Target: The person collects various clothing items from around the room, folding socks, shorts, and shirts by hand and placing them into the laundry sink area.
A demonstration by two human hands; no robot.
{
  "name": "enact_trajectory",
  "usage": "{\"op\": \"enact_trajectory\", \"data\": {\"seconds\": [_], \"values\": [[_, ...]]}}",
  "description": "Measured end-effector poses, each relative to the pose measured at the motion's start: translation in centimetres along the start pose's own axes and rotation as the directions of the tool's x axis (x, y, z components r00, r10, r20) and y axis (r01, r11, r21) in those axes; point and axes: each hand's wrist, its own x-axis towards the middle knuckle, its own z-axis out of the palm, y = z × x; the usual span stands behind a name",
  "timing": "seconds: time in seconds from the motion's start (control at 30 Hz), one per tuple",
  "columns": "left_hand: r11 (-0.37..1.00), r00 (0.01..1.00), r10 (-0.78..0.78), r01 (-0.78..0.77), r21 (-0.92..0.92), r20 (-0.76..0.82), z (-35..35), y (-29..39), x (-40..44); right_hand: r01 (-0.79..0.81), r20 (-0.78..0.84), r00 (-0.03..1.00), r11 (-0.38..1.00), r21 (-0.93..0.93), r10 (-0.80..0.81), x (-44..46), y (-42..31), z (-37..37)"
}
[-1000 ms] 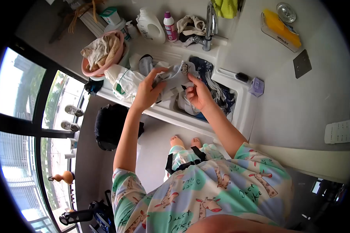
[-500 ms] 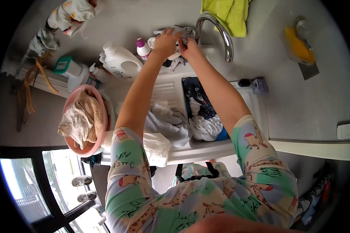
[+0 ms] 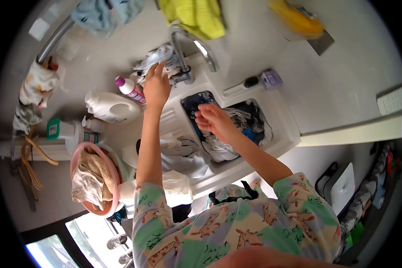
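Grey and white fabric, all crumpled up: that's the bundle (image 3: 158, 56) sitting behind the sink (image 3: 277, 145), wedged between the purple-capped bottle (image 3: 133, 90) and the tap (image 3: 187, 75). Only got the head view to go on, so that's what you're getting.

My left hand (image 3: 157, 89) is easily the nearer one. Its fingers are spread and point away from me, with the tips right at the bundle's near edge. Can't tell if they're actually touching it, and I don't see them pinching anything. The bundle lies just past those fingertips, and its long axis runs crossways, roughly from the bottle over towards the tap, so it sits across my fingers rather than in line with them.

My right hand (image 3: 215, 121) is well apart from all that, back on the tap's near side. Fingers loosely curled with a bit of space between them, nothing in them that I can see. It hangs over the wet-looking laundry (image 3: 236, 115) in the basin; how high above, can't say from this angle.

Off to the left there's a pale grey cloth (image 3: 187, 161) draped by the washboard ridges (image 3: 167, 119), beyond both hands' fingers.
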Motion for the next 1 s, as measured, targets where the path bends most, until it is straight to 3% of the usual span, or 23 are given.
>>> {"op": "enact_trajectory", "data": {"seconds": [0.1, 0.17, 0.23, 0.3, 0.4, 0.47, 0.57, 0.7, 0.83, 1.0], "values": [[0.969, 0.998, 0.040, -0.052, -0.241, -0.053, -3.0, 10.3, -6.1, -0.057, -0.040, 0.998, 0.992, -0.114, 0.053, -9.3, 1.2, -6.4], [0.890, 0.992, 0.121, -0.096, -0.447, 0.028, -2.2, 16.8, -11.5, -0.068, -0.144, 0.988, 0.987, -0.148, 0.047, -15.2, 2.2, -10.7], [0.814, 0.954, 0.188, -0.019, -0.580, 0.233, -0.9, 23.3, -16.6, -0.068, -0.263, 0.965, 0.984, -0.166, 0.022, -21.1, 2.0, -14.2], [0.730, 0.883, 0.198, 0.156, -0.666, 0.424, 1.0, 29.9, -20.7, 0.012, -0.307, 0.951, 0.998, -0.054, -0.028, -25.9, 1.7, -17.3], [0.667, 0.800, 0.282, 0.232, -0.708, 0.529, 3.8, 40.4, -23.7, 0.140, -0.399, 0.908, 0.990, 0.007, -0.125, -32.6, 0.3, -22.7], [0.609, 0.762, 0.378, 0.223, -0.761, 0.526, 5.5, 47.7, -24.7, 0.262, -0.450, 0.858, 0.965, -0.029, -0.246, -37.2, -1.9, -26.0], [0.573, 0.677, 0.567, 0.085, -0.815, 0.469, 8.8, 55.8, -25.8, 0.393, -0.541, 0.761, 0.918, -0.055, -0.358, -42.7, -4.3, -31.3], [0.521, 0.532, 0.723, -0.003, -0.854, 0.440, 13.5, 64.9, -26.2, 0.534, -0.660, 0.618, 0.844, -0.048, -0.428, -48.8, -7.3, -38.2], [0.465, 0.471, 0.784, -0.013, -0.885, 0.404, 19.8, 72.4, -26.5, 0.667, -0.743, 0.492, 0.745, -0.014, -0.455, -51.5, -9.8, -45.4], [0.439, 0.460, 0.806, -0.046, -0.897, 0.371, 31.3, 82.0, -24.0, 0.643, -0.815, 0.413, 0.764, -0.056, -0.408, -54.5, -15.2, -55.9]]}}
